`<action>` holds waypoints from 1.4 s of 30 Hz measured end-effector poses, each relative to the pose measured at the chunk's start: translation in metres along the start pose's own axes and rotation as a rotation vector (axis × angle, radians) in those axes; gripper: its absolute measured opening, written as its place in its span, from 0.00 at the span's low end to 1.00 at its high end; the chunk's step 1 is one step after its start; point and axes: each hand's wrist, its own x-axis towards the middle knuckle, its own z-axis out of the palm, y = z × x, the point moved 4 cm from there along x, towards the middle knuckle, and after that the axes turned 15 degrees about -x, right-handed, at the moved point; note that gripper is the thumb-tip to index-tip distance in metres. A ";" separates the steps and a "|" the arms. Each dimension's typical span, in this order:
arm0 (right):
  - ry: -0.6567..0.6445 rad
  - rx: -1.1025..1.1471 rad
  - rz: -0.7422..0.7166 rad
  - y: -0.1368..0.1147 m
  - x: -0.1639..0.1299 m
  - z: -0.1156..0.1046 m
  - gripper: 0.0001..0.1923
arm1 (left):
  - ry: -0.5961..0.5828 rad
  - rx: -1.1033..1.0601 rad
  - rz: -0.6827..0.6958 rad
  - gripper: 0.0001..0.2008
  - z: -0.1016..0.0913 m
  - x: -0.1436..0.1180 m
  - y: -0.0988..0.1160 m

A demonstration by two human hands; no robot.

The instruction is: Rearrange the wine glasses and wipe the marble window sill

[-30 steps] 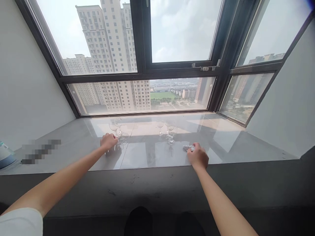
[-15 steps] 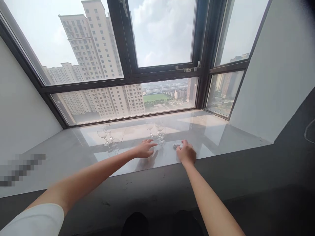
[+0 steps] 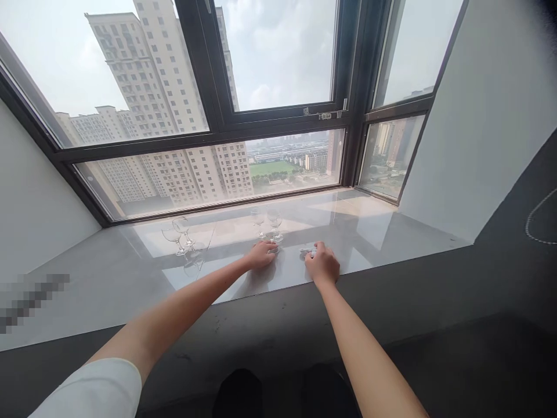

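Note:
On the glossy windowsill (image 3: 348, 232), my left hand (image 3: 261, 255) has its fingers curled at the front of a cluster of clear stemmed glasses (image 3: 274, 219). A glass rim or foot shows at its fingertips, so it appears to grip one glass, partly hidden by the fingers. My right hand (image 3: 322, 264) is closed around a small whitish-grey object (image 3: 307, 252) lying low on the sill; its kind is too small to make out. Farther left stand more stemmed glasses (image 3: 179, 233), apart from both hands.
Dark-framed windows (image 3: 278, 125) rise behind the sill, with a metal latch (image 3: 324, 116) on the middle pane. The sill's front edge (image 3: 243, 297) drops to a dark wall face. Pale side walls (image 3: 448, 145) close in the recess. A beaded chain (image 3: 528, 223) hangs at the right.
My left hand has moved forward to the front glass, and its spread fingers have curled in. My right hand stays at the small object. The whole view has shifted slightly.

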 end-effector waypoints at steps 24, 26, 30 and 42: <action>0.018 -0.061 0.016 0.005 0.000 0.005 0.19 | 0.451 -0.026 -0.543 0.32 -0.130 -0.226 -0.226; 0.020 -0.057 0.025 0.006 0.000 0.006 0.19 | 0.438 -0.054 -0.536 0.33 -0.128 -0.221 -0.230; 0.022 -0.051 0.034 0.007 0.001 0.008 0.20 | 0.433 -0.115 -0.537 0.35 -0.125 -0.215 -0.239; 0.025 -0.048 0.035 0.006 0.001 0.007 0.20 | 0.433 -0.168 -0.600 0.44 -0.135 -0.205 -0.255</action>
